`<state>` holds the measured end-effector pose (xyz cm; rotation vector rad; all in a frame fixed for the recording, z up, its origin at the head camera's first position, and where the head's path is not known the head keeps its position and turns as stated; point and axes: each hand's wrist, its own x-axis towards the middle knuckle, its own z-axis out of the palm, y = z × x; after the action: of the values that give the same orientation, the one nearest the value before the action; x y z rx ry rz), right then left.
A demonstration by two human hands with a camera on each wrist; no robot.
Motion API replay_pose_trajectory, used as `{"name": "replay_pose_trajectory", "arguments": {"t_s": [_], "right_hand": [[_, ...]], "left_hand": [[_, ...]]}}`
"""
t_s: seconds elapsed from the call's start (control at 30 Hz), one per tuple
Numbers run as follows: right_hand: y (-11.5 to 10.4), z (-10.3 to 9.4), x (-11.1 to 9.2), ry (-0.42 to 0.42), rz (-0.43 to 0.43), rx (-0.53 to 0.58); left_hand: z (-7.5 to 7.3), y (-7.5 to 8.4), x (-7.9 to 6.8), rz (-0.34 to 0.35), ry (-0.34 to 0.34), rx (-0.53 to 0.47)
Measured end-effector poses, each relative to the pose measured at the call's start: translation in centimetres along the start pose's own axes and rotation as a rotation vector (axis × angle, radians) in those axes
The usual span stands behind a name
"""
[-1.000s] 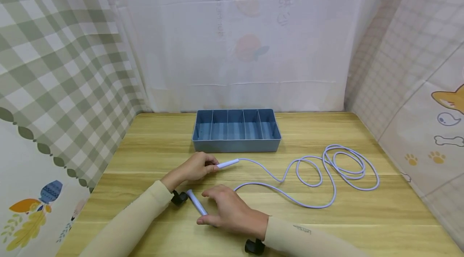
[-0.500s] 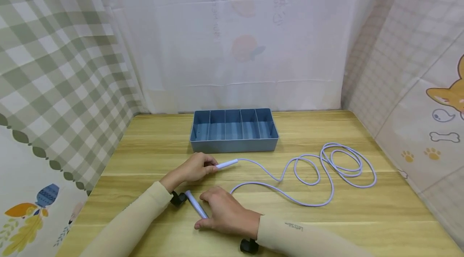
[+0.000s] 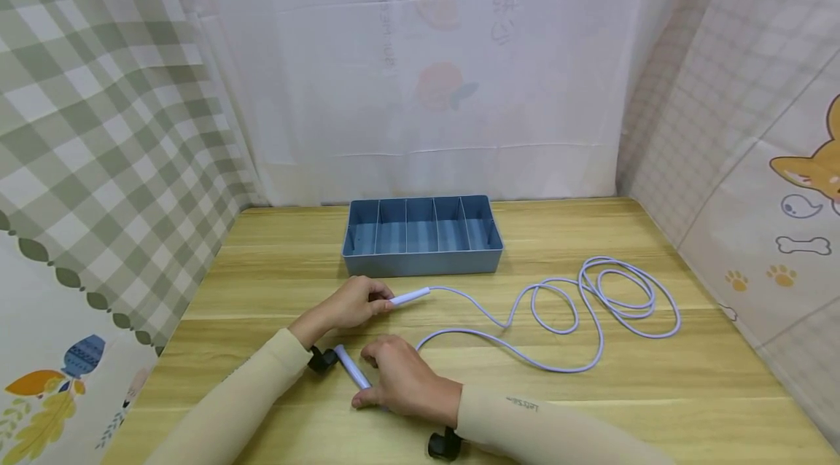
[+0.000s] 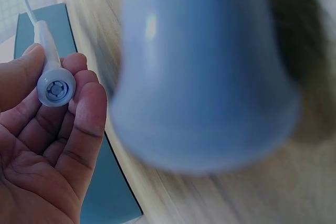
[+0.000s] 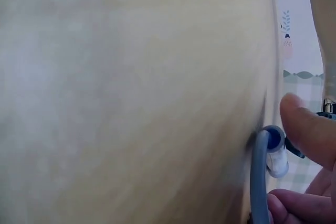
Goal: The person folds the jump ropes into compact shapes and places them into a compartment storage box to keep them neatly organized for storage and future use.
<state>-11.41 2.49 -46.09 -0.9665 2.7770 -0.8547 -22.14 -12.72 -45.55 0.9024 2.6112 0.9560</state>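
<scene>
A pale lilac jump rope [image 3: 459, 331] lies across the wooden table, with a handle at each end. My left hand [image 3: 354, 302] pinches one handle [image 3: 410, 297] between thumb and fingers in front of the bin. The left wrist view shows that handle's round socketed end [image 4: 55, 88] facing the camera. My right hand [image 3: 403, 377] is spread over the second handle [image 3: 353, 368], thumb overlapping it and fingers apart on the far side. That handle looms large and blurred in the left wrist view. In the right wrist view, the cord leaves its end [image 5: 274, 137] beside my thumb.
A blue-grey bin [image 3: 423, 263] with several compartments stands at the back of the table [image 3: 282, 246]. Loose coils of the rope lie to the right. Patterned cloths [image 3: 118, 86] hang at the left, back and right edges.
The head view has shifted slightly. My right hand has drawn a little closer around the second handle; my left hand keeps its pinch on the first handle.
</scene>
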Motion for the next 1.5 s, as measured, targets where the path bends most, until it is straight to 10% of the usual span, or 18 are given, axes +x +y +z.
{"name": "replay_pose_trajectory", "arguments": {"t_s": [0.87, 1.5], "right_hand": [[1.9, -2.2, -1.2, 0.058, 0.096, 0.057], [5.0, -5.1, -1.6, 0.394, -0.114, -0.158]], "left_hand": [[-0.3, -0.4, -0.1, -0.046, -0.13, -0.157], [-0.6, -0.5, -0.6, -0.093, -0.269, -0.406]]}}
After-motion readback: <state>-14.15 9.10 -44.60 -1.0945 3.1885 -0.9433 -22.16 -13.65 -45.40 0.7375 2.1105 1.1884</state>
